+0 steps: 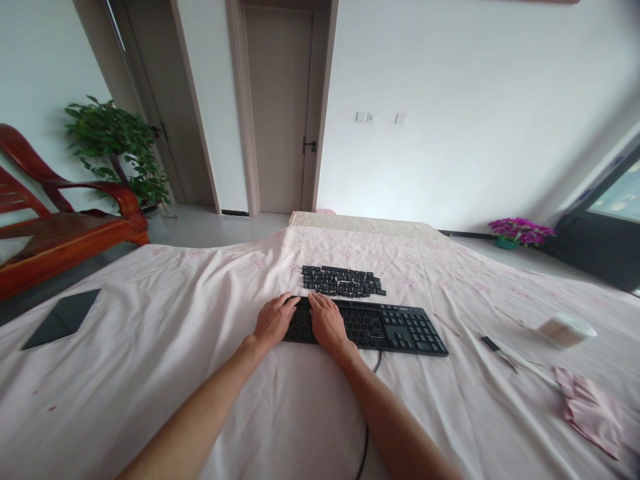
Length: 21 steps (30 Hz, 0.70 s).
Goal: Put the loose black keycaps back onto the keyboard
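While both hands rest on the left part of the black keyboard (357, 323), its main block shows bare sockets with the caps off, wherever the fingers leave it uncovered. The loose keys (345, 283) lie close together in rough rows on the pink cloth (200, 373), just beyond the keyboard's far edge. At the right end the number pad appears to have its caps on, so the work looks partly done: much of the block is stripped, and refilling it seems to be what is left. What lies under the hands is hidden.

The left hand (273, 320) is at the left end and the right hand (327, 323) just beside it, slightly apart, fingertips near the far edge; whether they grip or only press, I cannot tell.

Open cloth stretches left of the keyboard as far as the dark tablet (63, 319). On the near side, the cable (367, 440) trails under or beside the right forearm and could snag. Room on the right is tighter: a thin stick (449, 325) lies near the keyboard's corner, with a clear tub (565, 331) and a pink rag (590, 410) farther right.
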Tool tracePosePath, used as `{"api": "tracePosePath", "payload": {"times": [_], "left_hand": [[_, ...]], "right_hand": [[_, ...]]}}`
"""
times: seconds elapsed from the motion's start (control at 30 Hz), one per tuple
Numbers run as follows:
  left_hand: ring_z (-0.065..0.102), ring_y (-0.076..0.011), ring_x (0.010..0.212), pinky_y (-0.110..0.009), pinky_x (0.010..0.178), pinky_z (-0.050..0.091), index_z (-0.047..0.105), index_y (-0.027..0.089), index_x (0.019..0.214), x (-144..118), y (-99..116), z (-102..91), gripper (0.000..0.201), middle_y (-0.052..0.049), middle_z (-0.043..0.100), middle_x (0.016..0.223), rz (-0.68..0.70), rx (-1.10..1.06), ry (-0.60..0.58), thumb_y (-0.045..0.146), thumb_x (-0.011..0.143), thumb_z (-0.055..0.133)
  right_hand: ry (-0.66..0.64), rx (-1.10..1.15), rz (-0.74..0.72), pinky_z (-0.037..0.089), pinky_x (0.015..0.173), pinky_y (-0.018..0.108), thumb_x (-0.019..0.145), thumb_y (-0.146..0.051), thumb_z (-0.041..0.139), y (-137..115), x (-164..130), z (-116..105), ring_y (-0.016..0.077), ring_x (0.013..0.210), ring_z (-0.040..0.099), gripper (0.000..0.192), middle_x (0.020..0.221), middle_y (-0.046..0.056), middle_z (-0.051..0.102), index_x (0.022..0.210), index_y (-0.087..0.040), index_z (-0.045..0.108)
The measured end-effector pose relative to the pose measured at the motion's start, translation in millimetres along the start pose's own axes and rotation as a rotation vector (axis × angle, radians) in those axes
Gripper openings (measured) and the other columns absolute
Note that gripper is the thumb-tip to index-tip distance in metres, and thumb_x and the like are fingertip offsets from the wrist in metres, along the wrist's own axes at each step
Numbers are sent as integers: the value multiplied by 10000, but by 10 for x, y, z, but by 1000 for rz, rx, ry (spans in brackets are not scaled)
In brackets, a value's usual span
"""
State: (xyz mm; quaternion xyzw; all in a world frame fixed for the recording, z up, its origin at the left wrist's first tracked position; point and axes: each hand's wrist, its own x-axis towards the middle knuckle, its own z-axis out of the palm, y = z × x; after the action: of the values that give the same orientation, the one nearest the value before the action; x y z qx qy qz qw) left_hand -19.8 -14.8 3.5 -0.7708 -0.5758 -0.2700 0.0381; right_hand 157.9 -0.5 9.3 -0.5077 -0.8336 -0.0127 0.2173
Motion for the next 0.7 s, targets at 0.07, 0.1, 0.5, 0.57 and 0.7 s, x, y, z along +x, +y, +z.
{"api": "tracePosePath", "payload": {"times": [0.07, 0.1, 0.5, 0.57, 0.7], "left_hand": [[550, -195, 1189, -353, 1017, 419, 523, 271, 1332, -10, -50, 42, 409, -63, 557, 1364, -32, -93, 8, 241, 936, 430], [530, -198, 1221, -361, 1036, 407, 491, 257, 1361, -9, -74, 59, 433, -72, 546, 1379, -58, -135, 9, 255, 931, 442], [544, -183, 1232, -358, 1065, 401, 515, 199, 1325, -14, -154, 101, 421, -91, 592, 1337, -142, -253, 39, 314, 933, 414], [568, -170, 1202, -342, 1046, 422, 527, 208, 1314, -30, -183, 93, 411, -75, 621, 1302, -167, -296, 45, 319, 942, 389], [605, -164, 1151, -328, 1015, 453, 556, 219, 1286, -40, -255, 86, 402, -51, 667, 1237, -305, -544, 43, 338, 939, 393]], "right_hand": [[25, -27, 71, 269, 1097, 367, 953, -238, 413, -14, -16, -24, 216, 1339, 361, 438, 1410, 106, 497, 1382, -180, 478], [38, -40, 106, 263, 1097, 383, 953, -267, 426, -20, -23, -39, 229, 1338, 356, 431, 1398, 116, 503, 1369, -176, 489], [45, -73, 138, 285, 1050, 364, 956, -279, 434, -56, -64, -163, 218, 1199, 458, 340, 1242, 103, 593, 1265, -211, 558], [34, -75, 129, 305, 1023, 352, 961, -274, 423, -40, -72, -169, 214, 1187, 471, 337, 1235, 98, 602, 1261, -219, 567], [-26, -40, 127, 357, 914, 321, 965, -290, 428, 80, -4, -212, 201, 1073, 543, 300, 1155, 65, 652, 1174, -262, 640]]}}
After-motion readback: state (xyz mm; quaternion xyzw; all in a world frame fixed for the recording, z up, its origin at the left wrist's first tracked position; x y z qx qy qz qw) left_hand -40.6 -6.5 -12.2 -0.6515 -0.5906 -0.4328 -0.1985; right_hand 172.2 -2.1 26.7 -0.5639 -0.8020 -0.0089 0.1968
